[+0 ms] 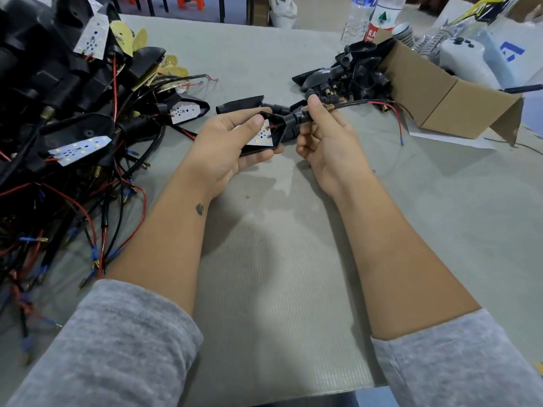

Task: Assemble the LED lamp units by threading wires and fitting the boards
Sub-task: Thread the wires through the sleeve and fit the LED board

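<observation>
Left hand (232,142): palm up, fingers cupped under black lamp housing (273,133), thumb pressing LED board (260,136) inside. Right hand (326,139): just beside, pinching the housing's black stem (299,118); wires (382,105) trail rightward, above worktop (279,230).

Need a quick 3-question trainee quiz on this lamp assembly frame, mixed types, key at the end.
1. True or false: the left hand holds a black housing with the LED board seated in it.
2. What does the right hand grip? A) a water bottle B) the housing's stem and cable C) nothing
3. Fill in: the empty housings spill from a ___ box.

Key: 1 true; 2 B; 3 cardboard.
</observation>
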